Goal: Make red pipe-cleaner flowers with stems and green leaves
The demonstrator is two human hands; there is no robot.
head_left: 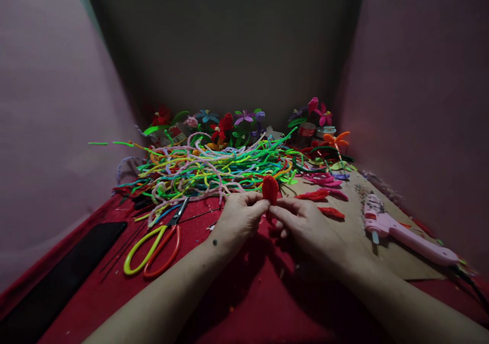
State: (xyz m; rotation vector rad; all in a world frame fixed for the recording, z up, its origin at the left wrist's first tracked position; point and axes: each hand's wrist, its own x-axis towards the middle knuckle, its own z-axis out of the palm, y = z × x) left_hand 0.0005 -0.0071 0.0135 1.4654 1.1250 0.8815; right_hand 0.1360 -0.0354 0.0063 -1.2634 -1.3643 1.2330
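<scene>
Both hands meet over the red cloth (pixel 244 293). Between them stands a small red pipe-cleaner petal (pixel 270 188), upright. My left hand (pixel 237 219) pinches its lower left side with thumb and fingertips. My right hand (pixel 305 227) pinches the base from the right, fingers curled. Just behind the hands lies a big tangled heap of coloured pipe cleaners (pixel 214 165). Finished red petals (pixel 319 196) lie to the right on a brown board (pixel 385 252).
Scissors with yellow and orange handles (pixel 156 249) lie left of my hands. A pink glue gun (pixel 401 232) rests on the board at right. Pipe-cleaner flowers (pixel 237 122) and small jars (pixel 307 130) stand at the back. A black flat object (pixel 57 283) lies far left.
</scene>
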